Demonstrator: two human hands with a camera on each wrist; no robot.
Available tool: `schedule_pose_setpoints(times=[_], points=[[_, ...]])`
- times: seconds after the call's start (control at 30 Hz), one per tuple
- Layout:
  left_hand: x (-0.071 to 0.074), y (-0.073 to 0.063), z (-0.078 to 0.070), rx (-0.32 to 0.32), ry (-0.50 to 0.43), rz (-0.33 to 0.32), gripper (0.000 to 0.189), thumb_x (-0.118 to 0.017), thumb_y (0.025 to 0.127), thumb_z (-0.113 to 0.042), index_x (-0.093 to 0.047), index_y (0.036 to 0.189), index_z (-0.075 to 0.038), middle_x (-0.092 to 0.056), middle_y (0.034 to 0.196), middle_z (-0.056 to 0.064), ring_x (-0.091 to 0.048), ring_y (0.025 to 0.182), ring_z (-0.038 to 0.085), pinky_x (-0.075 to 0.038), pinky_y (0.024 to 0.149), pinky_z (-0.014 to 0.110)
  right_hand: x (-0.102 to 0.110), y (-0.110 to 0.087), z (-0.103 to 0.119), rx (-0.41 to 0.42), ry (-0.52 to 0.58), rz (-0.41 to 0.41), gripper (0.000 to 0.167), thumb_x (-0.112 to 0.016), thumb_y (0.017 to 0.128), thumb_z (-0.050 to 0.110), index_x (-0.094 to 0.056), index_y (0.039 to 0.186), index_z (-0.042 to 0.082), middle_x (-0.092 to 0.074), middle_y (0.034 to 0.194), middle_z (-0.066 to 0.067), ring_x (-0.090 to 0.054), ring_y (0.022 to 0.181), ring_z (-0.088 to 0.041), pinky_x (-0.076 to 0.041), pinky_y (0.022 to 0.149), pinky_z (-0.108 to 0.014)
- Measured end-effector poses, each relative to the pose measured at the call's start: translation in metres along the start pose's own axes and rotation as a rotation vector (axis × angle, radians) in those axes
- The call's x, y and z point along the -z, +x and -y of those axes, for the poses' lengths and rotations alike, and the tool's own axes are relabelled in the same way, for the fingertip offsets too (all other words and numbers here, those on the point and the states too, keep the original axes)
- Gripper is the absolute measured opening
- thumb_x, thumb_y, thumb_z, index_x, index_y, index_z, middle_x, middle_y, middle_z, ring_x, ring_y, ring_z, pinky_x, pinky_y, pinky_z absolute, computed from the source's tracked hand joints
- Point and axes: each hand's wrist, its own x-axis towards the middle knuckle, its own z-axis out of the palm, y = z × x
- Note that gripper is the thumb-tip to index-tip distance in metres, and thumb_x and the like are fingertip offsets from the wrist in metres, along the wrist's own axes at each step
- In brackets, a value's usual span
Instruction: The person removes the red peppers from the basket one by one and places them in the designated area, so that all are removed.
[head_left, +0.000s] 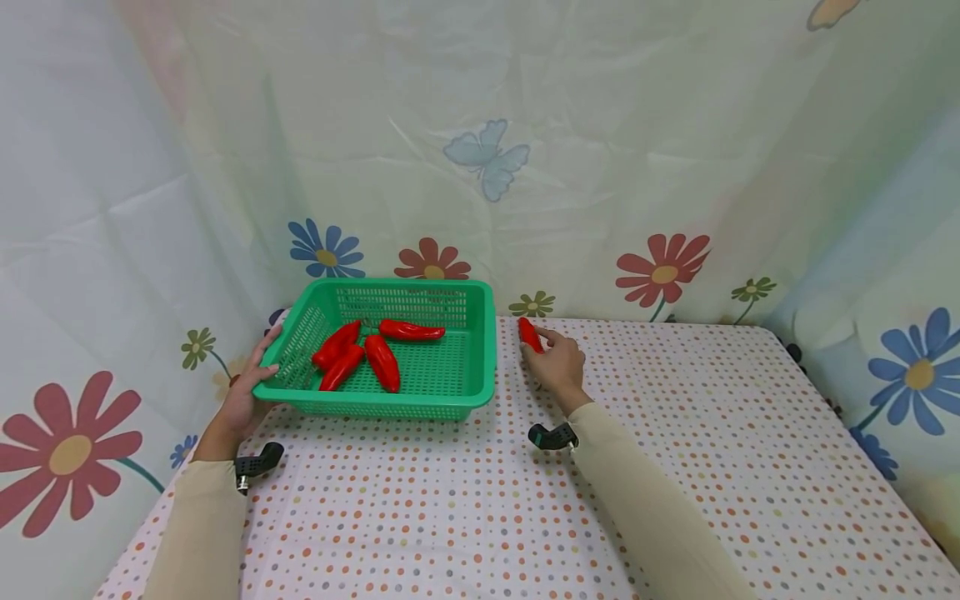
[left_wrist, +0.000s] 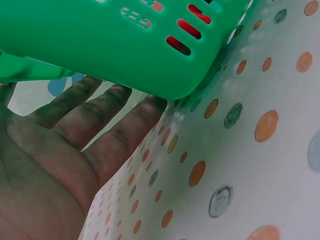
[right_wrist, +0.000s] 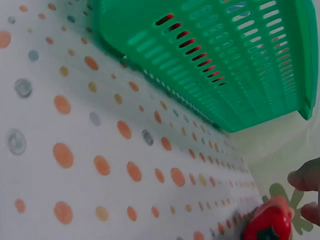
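My left hand (head_left: 243, 400) holds the left end of a green plastic basket (head_left: 382, 406), its thumb over the rim and its fingers along the outer wall. From the left wrist, the fingers (left_wrist: 120, 132) reach straight out under the basket's side. Several glossy red peppers (head_left: 382, 362) lie inside, mostly toward the left. To the basket's right, my right hand (head_left: 558, 362) pinches another red pepper (head_left: 528, 333) near the table's back edge. The right wrist view catches only fingertips (right_wrist: 306, 176) at the frame's edge, just above that pepper (right_wrist: 272, 220), whose dark stem faces the camera.
A dotted cloth covers the table (head_left: 420, 517). Flower-printed curtains (head_left: 570, 200) hang right behind it and along both sides. The basket stands at the back left, close to the rear curtain. A small black device (head_left: 553, 436) is strapped on each wrist.
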Motion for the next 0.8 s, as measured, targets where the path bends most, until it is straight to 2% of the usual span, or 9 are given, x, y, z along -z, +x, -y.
schedule_pose_setpoints(times=[0.13,0.37,0.53,0.8], points=[[0.0,0.001,-0.001,0.0,0.001,0.001,0.058,-0.026,0.105,-0.026,-0.005,0.157,-0.042,0.006,0.162,0.014,-0.029,0.131,0.024,-0.046,0.087,0.025,0.003,-0.001,0.009,0.021,0.05,-0.018,0.053,-0.06,0.092,0.039,-0.057,0.138,0.013,-0.057,0.129,-0.019,-0.047,0.118,-0.037,-0.035,0.096,-0.051],[0.001,-0.002,-0.002,-0.008,0.0,0.005,0.058,-0.026,0.106,-0.026,-0.004,0.157,-0.041,0.003,0.161,0.012,-0.034,0.126,0.017,-0.046,0.088,0.025,0.005,-0.007,0.04,0.126,0.159,0.002,0.051,-0.064,0.09,0.037,-0.06,0.135,0.013,-0.061,0.13,-0.018,-0.057,0.116,-0.037,-0.05,0.087,-0.048],[0.0,-0.003,-0.001,-0.006,0.007,0.007,0.058,-0.026,0.106,-0.027,-0.004,0.157,-0.041,0.003,0.16,0.013,-0.034,0.125,0.017,-0.046,0.087,0.026,0.007,-0.02,0.063,0.161,0.235,0.054,0.051,-0.066,0.09,0.036,-0.059,0.136,0.014,-0.059,0.134,-0.016,-0.054,0.123,-0.034,-0.045,0.095,-0.05],[0.0,-0.001,0.0,-0.008,0.011,0.011,0.058,-0.027,0.106,-0.027,-0.004,0.157,-0.041,0.005,0.161,0.014,-0.032,0.128,0.021,-0.047,0.087,0.024,0.008,-0.037,0.092,0.264,0.252,0.073,0.048,-0.07,0.09,0.038,-0.062,0.134,0.019,-0.058,0.133,-0.013,-0.06,0.105,-0.034,-0.05,0.081,-0.046]])
